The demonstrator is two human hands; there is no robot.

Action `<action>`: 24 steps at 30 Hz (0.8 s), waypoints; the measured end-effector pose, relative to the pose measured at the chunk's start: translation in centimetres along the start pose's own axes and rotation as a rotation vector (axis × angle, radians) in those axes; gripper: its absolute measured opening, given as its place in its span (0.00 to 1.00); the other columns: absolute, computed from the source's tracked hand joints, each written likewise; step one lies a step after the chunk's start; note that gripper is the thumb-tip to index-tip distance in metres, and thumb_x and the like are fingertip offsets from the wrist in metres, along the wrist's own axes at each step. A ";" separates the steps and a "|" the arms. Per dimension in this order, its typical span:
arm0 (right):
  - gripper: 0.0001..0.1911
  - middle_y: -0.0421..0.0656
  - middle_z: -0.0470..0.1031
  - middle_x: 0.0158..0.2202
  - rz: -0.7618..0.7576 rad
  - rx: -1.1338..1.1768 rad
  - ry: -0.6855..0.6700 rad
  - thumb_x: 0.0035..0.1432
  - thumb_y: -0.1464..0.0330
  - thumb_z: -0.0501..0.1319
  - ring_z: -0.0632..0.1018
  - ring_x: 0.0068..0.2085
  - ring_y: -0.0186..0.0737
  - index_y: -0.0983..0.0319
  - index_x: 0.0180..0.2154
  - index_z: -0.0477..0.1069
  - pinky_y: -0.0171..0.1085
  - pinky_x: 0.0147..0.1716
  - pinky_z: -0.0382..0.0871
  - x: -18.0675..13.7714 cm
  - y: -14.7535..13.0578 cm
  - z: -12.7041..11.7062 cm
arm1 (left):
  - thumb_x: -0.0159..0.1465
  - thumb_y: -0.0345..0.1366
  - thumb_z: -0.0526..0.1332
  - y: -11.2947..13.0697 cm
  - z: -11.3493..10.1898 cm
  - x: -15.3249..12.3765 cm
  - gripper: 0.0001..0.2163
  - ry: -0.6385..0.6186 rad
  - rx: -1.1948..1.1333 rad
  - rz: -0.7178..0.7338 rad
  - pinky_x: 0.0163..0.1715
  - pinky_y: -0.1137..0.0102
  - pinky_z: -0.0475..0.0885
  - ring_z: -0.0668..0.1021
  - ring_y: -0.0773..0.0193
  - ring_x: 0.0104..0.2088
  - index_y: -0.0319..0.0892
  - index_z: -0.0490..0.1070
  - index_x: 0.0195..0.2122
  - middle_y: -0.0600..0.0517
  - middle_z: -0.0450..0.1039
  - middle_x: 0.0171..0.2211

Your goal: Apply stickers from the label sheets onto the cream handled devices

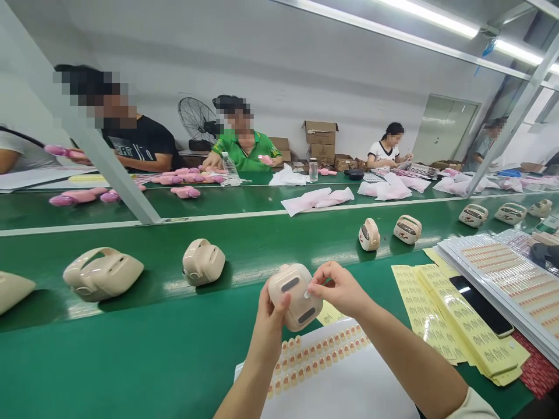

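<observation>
My left hand (274, 311) grips a cream plastic device (292, 305) with rounded corners, its flat face with two dark strips turned toward me. At that face, my right hand (332, 285) pinches a small whitish piece (307, 294), which looks like a sticker. Whether the piece touches the face I cannot tell. Below the device lies a white sheet (349, 378) with rows of small oval orange-and-cream stickers (312, 364). A yellow label sheet (329, 313) shows partly behind the device.
Along the green belt (262, 244) stand similar cream devices with handles (102, 273). To the right are yellow label sheets (428, 314), a black phone (480, 305) and stacked sticker sheets (515, 279). Across the belt, several people sit among pink items (187, 177). A slanted metal post (109, 157) rises at left.
</observation>
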State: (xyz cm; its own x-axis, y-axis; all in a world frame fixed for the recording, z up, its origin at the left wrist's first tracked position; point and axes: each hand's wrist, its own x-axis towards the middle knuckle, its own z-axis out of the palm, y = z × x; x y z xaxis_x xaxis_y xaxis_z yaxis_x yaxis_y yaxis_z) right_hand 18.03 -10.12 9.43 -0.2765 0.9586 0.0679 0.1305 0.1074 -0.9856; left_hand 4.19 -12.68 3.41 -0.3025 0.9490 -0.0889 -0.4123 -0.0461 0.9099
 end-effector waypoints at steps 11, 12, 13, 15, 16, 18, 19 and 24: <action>0.06 0.38 0.62 0.30 -0.037 -0.116 0.059 0.45 0.68 0.65 0.66 0.30 0.31 0.62 0.23 0.69 0.33 0.33 0.67 0.2 1.7 0.8 | 0.47 0.46 0.69 0.4 0.1 -0.4 0.26 -0.051 -0.101 -0.038 0.38 0.70 0.71 0.74 0.55 0.46 0.48 0.69 0.47 0.49 0.73 0.45; 0.06 0.38 0.62 0.30 -0.040 -0.120 0.059 0.45 0.68 0.65 0.66 0.30 0.31 0.62 0.22 0.69 0.33 0.33 0.67 0.2 1.7 0.8 | 0.47 0.45 0.69 0.4 0.1 -0.4 0.26 -0.048 -0.101 -0.037 0.38 0.70 0.71 0.74 0.55 0.46 0.48 0.69 0.47 0.49 0.74 0.44; 0.06 0.38 0.62 0.30 -0.042 -0.126 0.057 0.45 0.68 0.65 0.66 0.30 0.31 0.62 0.22 0.69 0.34 0.33 0.68 0.2 1.6 0.8 | 0.47 0.45 0.69 0.3 0.1 -0.4 0.26 -0.046 -0.101 -0.036 0.38 0.70 0.71 0.74 0.55 0.46 0.48 0.69 0.47 0.49 0.74 0.44; 0.06 0.38 0.61 0.30 -0.043 -0.136 0.051 0.45 0.69 0.64 0.65 0.30 0.31 0.62 0.23 0.69 0.34 0.34 0.68 0.2 1.4 0.8 | 0.47 0.45 0.69 0.2 0.2 -0.4 0.26 -0.047 -0.097 -0.036 0.37 0.70 0.71 0.74 0.54 0.46 0.48 0.69 0.48 0.49 0.73 0.44; 0.06 0.38 0.61 0.30 -0.041 -0.141 0.048 0.46 0.69 0.64 0.66 0.30 0.31 0.62 0.23 0.68 0.34 0.34 0.68 0.1 1.3 0.8 | 0.48 0.46 0.69 0.1 0.2 -0.4 0.26 -0.046 -0.090 -0.033 0.37 0.69 0.71 0.74 0.54 0.46 0.48 0.68 0.48 0.49 0.73 0.45; 0.06 0.38 0.60 0.31 -0.038 -0.153 0.049 0.47 0.69 0.63 0.66 0.30 0.32 0.62 0.23 0.67 0.35 0.35 0.68 0.1 1.1 0.8 | 0.48 0.47 0.68 0.0 0.3 -0.4 0.26 -0.037 -0.067 -0.020 0.37 0.68 0.72 0.74 0.53 0.46 0.49 0.68 0.48 0.49 0.72 0.46; 0.06 0.38 0.60 0.31 -0.039 -0.162 0.053 0.47 0.70 0.63 0.66 0.31 0.32 0.62 0.23 0.67 0.36 0.35 0.68 0.0 1.0 0.9 | 0.48 0.48 0.68 0.0 0.4 -0.5 0.26 -0.029 -0.053 -0.014 0.36 0.68 0.72 0.74 0.53 0.46 0.50 0.68 0.48 0.49 0.72 0.45; 0.07 0.40 0.59 0.32 -0.205 -0.288 0.149 0.49 0.73 0.60 0.67 0.34 0.36 0.61 0.23 0.63 0.38 0.36 0.68 -0.6 1.8 1.9 | 0.47 0.47 0.68 0.0 0.3 -0.5 0.28 -0.031 -0.035 -0.040 0.35 0.69 0.72 0.76 0.56 0.41 0.50 0.66 0.50 0.51 0.73 0.40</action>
State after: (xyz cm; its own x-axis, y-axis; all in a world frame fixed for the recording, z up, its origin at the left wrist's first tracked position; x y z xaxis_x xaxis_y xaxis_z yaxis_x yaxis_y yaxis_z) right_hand 16.62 -10.96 7.36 -0.1856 0.9352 0.3015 0.3547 0.3499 -0.8670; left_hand 4.60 -13.06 3.60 -0.2583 0.9596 -0.1114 -0.4536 -0.0187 0.8910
